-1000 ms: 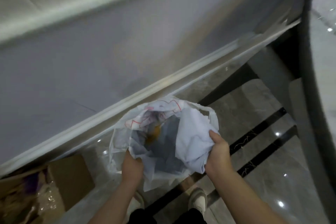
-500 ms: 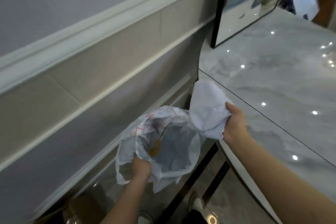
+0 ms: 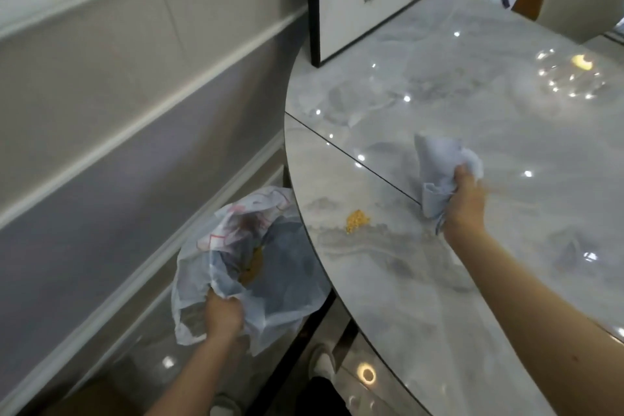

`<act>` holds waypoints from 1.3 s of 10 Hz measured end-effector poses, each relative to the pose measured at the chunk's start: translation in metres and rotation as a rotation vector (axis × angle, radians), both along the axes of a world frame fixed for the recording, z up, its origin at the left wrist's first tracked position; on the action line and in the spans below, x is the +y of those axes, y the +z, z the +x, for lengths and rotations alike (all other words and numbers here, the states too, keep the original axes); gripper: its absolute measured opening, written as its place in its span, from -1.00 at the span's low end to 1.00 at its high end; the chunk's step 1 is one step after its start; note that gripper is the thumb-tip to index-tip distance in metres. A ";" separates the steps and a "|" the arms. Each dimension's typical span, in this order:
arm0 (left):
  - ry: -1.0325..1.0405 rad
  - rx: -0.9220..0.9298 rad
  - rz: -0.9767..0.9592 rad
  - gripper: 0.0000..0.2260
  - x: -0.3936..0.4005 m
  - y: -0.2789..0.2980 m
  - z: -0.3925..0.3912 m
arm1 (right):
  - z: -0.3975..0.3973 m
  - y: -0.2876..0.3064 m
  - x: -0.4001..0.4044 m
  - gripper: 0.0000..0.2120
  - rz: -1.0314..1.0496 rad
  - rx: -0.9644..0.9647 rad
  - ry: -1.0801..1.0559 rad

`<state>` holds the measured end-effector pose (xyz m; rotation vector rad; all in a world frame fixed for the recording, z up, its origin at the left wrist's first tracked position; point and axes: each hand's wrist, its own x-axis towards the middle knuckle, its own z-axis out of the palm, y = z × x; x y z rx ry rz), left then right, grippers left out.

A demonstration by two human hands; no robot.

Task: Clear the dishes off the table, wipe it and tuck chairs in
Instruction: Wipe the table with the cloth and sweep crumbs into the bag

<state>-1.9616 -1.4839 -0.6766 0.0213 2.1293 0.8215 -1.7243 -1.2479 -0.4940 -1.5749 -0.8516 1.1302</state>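
Gripping the cloth (image 3: 439,176) in my right hand (image 3: 467,203) over the table (image 3: 439,280), my left hand (image 3: 223,314) clutched the bag (image 3: 250,267) below its edge, by the crumbs (image 3: 357,220), to catch them.

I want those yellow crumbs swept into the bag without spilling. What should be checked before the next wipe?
1. Cloth gripped in right hand: ok.
2. Bag held by left hand: ok.
3. Bag mouth open, below the table edge: ok.
4. Bag directly under the crumbs: not ok, it sits slightly to the side.
5. Cloth touching the tabletop: cannot tell.
6. Picture frame out of the sweep path: ok.
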 end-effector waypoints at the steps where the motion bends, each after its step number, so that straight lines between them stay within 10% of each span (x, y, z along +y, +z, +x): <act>1: -0.002 -0.030 -0.051 -0.75 0.002 -0.023 0.003 | -0.013 -0.041 -0.016 -0.88 -0.136 -0.075 0.252; 5: 0.045 -0.056 -0.028 -0.69 0.010 -0.005 0.015 | -0.052 -0.061 -0.052 -0.49 -0.099 -0.076 0.498; 11: -0.043 -0.025 -0.045 -0.71 -0.015 0.031 0.003 | -0.125 -0.060 -0.147 -0.85 -0.300 0.007 0.700; 13: 0.018 -0.062 -0.095 -0.77 -0.028 0.034 -0.006 | -0.142 -0.102 -0.190 -0.49 -0.582 -0.116 0.685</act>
